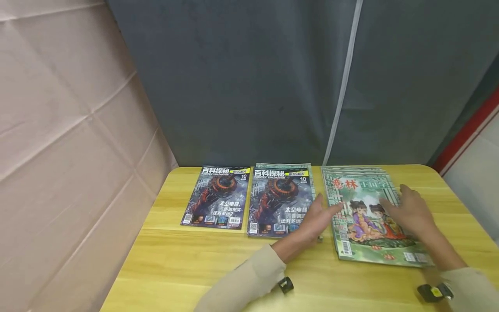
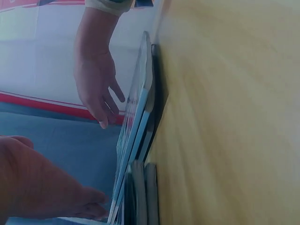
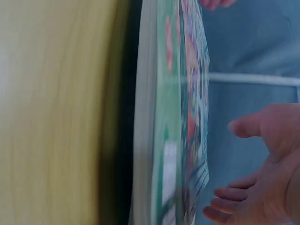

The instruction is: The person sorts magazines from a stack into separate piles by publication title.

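At the right-hand end of the counter (image 1: 175, 273), the two hands are apart, one on either side of a pile of green magazines (image 1: 364, 227). The left hand (image 1: 312, 223) reaches over the gap between this pile and its neighbour, fingers extended towards the pile's left edge, thumb raised. The right hand (image 1: 415, 214) is at the right edge, fingers spread, thumb held away from the cover. Neither is closed round anything; whether any fingertip touches paper, I cannot tell.

The green pile lies flat with its top edges stepped unevenly, close to the counter's back edge. To its right, a strip of wood widens towards the front, giving the right hand some side room. On its left, only a narrow gap separates it from the middle pile (image 1: 280, 201), where a dark magazine lies over green ones whose edges peek out at the back. Another slim gap, and a dark magazine (image 1: 216, 197) with the same cover lies near the counter's left edge. The widest stretch of wood runs in front of all three, under the sleeves (image 1: 249, 277).

Straight behind the back edge hangs a grey curtain (image 1: 249, 86); pinkish cloth (image 1: 78, 130) slopes down the left side.
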`<state>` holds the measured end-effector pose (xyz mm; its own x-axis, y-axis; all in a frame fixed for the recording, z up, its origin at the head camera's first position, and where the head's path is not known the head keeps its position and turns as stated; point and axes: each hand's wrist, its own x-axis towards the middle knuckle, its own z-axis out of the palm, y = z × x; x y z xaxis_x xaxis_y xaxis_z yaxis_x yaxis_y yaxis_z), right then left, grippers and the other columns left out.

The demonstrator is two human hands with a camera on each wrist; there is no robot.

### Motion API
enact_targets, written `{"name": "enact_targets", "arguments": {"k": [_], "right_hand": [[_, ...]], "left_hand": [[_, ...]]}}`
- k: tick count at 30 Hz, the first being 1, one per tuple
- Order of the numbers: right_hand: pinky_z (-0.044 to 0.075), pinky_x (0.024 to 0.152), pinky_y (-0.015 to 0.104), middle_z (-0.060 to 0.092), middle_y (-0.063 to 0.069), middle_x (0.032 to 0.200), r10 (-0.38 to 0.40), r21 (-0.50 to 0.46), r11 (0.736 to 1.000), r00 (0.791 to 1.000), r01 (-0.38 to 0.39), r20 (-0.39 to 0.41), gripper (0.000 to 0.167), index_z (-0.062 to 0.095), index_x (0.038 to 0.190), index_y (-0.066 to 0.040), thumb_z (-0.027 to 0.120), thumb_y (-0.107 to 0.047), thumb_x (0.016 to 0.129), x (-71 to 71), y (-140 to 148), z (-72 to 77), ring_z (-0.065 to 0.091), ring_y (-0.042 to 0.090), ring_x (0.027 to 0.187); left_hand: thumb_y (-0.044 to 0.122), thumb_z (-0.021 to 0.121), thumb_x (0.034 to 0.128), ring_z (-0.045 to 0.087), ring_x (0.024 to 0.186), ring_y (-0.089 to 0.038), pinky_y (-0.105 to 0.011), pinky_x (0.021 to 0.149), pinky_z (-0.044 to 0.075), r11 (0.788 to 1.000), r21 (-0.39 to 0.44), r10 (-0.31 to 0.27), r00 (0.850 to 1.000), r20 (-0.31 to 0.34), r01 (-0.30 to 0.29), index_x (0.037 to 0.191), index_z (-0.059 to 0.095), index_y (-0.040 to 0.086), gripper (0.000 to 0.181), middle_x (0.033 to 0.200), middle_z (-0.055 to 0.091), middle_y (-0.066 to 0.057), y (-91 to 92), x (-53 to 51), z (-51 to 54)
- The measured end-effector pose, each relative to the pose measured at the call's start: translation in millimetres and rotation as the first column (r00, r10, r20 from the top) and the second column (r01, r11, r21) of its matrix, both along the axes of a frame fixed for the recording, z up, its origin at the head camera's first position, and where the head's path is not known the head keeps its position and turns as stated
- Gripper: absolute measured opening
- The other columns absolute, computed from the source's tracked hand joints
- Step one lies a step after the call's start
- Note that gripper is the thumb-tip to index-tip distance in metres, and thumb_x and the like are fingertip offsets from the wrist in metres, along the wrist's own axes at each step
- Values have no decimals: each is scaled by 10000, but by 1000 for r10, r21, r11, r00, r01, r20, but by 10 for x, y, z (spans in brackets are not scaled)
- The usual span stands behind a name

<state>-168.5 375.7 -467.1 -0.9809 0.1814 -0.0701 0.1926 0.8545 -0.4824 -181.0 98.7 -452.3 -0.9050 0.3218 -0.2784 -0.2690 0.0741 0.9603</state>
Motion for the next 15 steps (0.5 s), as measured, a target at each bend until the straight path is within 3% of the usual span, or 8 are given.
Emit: {"name": "enact_targets", "arguments": {"k": [5,9,12,15], "right_hand": [[317,1066,842,258,530,1533,13,-112,993,996,-23,-87,907,113,1585,209,534,-423,1089,-38,-313,63,285,725,1382],[391,1034,819,269,478,1590,58,-205,975,988,-86,-141,842,151,1612,153,537,-391,1099,-49,-579,85,358,710,1360],[418,1072,783,200,435,1656,89,-336,932,986,-131,-139,859,78,1643,110,540,-374,1105,-33,-784,101,352,689,1409],[353,1164,755,99,343,1733,100,-494,860,992,-127,-82,928,-25,1675,27,549,-419,1099,-21,-994,141,256,634,1515]], "left_hand": [[402,713,949,232,1640,-301,-510,1352,214,1000,-14,21,999,-45,-21,1682,221,60,947,1771,234,-102,-218,-93,52],[388,679,976,206,1645,-347,-546,1349,207,999,22,35,995,-90,-33,1687,181,51,931,1777,195,-134,-459,-252,101],[382,641,1005,168,1653,-364,-557,1355,176,996,57,78,989,-126,-71,1687,143,30,915,1781,158,-161,-676,-400,144],[370,635,1014,166,1655,-356,-550,1357,177,989,76,138,978,-154,-128,1689,136,35,904,1783,150,-160,-898,-521,158]]}}
